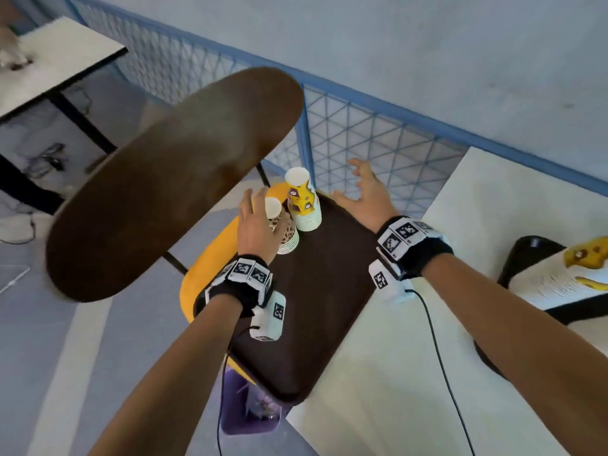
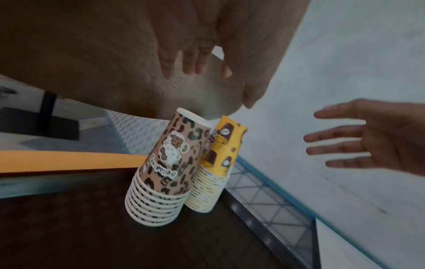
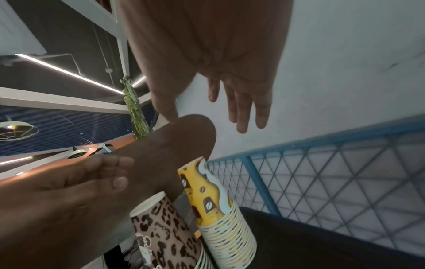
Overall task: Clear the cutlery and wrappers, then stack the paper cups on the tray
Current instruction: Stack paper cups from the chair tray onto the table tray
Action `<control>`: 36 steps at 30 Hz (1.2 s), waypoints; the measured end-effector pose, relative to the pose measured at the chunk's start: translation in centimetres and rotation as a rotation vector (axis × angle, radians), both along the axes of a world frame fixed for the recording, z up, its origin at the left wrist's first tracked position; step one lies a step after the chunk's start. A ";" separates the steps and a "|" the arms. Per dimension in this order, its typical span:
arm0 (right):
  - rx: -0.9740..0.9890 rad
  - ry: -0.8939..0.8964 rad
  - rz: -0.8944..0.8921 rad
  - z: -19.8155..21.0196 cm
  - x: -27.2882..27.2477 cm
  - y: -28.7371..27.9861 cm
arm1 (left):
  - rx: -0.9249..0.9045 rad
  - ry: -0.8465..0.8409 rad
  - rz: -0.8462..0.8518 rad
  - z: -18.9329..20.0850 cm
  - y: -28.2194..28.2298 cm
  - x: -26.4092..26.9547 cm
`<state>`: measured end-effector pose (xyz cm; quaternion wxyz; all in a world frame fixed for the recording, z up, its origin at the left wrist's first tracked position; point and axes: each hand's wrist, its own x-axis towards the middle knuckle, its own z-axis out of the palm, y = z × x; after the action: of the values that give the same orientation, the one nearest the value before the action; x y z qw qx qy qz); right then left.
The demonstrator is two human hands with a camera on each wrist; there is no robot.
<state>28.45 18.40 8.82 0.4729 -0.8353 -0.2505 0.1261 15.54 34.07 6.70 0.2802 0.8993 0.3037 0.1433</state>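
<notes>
Standing upside down, rims on the tray (image 1: 316,311), both cup stacks (image 2: 161,174) rise beneath two released hands (image 1: 260,230).

The tray (image 1: 316,307) is dark brown and lies on an orange chair seat (image 1: 210,258). One cup stack (image 2: 161,174) is tan with dark leopard spots and white rims, the other stack (image 2: 218,163) yellow with brown and white drawings. The fence (image 1: 378,133) is blue, the bin (image 1: 243,413) purple.
</notes>
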 end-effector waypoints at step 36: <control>-0.152 0.012 0.146 -4.3 0.2 6.6 | -0.279 0.084 -0.110 -2.1 1.3 -0.7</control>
<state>28.66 25.03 4.48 0.3991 -0.8476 -0.2975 0.1840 14.81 35.38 4.59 0.3968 0.8722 0.2823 0.0467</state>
